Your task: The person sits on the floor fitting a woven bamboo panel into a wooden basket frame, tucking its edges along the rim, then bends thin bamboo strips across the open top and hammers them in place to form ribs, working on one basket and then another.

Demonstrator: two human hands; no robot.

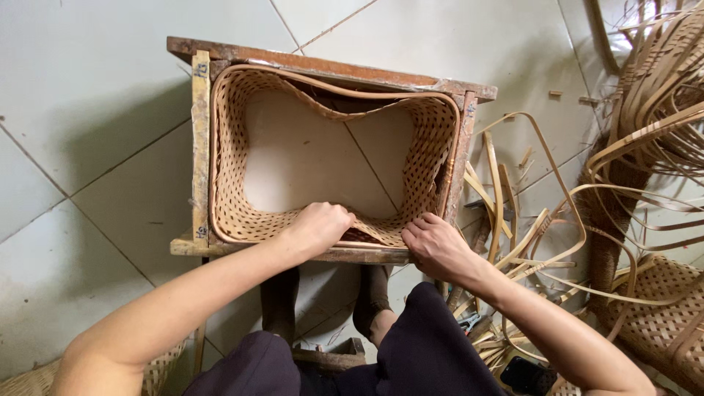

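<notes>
A wooden frame, open in the middle, stands on the tiled floor. Inside it sits a band of woven cane mesh with a smooth rim strip, buckled inward at the near and far sides. My left hand is closed on the near wall of the mesh, pressing it toward the frame's front rail. My right hand grips the mesh's near edge at the front right corner, fingers curled over the rim.
Loose cane strips lie in a tangle on the floor to the right, with a woven panel at the lower right. My legs and feet are under the frame's front rail. Another woven piece peeks in lower left.
</notes>
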